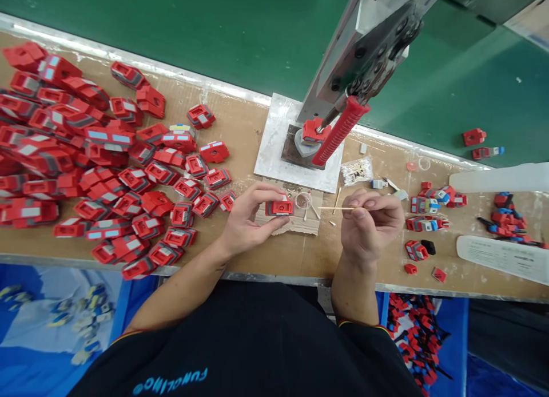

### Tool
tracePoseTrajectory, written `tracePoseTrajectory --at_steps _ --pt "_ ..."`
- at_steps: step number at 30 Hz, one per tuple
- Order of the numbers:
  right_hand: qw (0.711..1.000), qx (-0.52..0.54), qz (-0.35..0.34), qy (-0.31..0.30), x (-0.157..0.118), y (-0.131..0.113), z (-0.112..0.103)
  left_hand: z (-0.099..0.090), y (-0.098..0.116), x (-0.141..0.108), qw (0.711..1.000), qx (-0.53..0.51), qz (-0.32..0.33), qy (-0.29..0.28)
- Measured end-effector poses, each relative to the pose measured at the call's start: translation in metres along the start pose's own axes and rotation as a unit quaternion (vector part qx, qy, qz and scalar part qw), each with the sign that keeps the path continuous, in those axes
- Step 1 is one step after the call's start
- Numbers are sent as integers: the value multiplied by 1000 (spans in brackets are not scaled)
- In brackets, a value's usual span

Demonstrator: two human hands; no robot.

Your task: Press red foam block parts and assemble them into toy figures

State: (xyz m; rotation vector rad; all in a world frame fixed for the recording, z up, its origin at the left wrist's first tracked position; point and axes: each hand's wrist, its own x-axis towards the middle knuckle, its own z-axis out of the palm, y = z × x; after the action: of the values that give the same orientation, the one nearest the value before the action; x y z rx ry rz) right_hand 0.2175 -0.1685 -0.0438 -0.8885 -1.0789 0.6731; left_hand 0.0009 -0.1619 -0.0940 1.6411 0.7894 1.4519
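My left hand [251, 217] grips a small red plastic toy part [281, 207] between thumb and fingers, its hollow side facing up. In my right hand [369, 222] a thin wooden stick [332, 208] is pinched, its tip pointing left toward the red part but apart from it. Between my hands a small clear round dish [302, 201] rests on a torn piece of cardboard [295, 227], with cotton swabs [305, 215] beside it. Just beyond, a hand press with a red handle [341, 131] stands over another red part [315, 130] on its base.
A large heap of red and grey toy parts [107, 151] covers the table's left. A bag of cotton swabs [357, 171] lies right of the press plate [274, 139]. Several assembled pieces [424, 205] and white plastic trays [500, 259] are at right. Blue bins [457, 340] stand below the table edge.
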Motion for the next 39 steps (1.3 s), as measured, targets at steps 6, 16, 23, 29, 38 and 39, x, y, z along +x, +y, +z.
tracePoseTrajectory --at_steps 6,16,23,29,38,39 --pt "999 -31 -2 36 1 3 -9 -3 0 1 999 35 35 -10" --pt "997 -76 -10 26 0 4 -12 -6 5 3 998 60 14 -12" --pt "997 -71 -2 19 0 5 -13 -6 5 4 998 57 29 -13" --pt "998 -68 4 20 0 5 -13 -7 5 2 997 72 12 -12" --pt "997 -75 8 27 0 5 -15 -8 5 5 997 51 -44 -36" --pt "997 -78 8 28 0 5 -15 -8 5 6 997 51 -40 -36"
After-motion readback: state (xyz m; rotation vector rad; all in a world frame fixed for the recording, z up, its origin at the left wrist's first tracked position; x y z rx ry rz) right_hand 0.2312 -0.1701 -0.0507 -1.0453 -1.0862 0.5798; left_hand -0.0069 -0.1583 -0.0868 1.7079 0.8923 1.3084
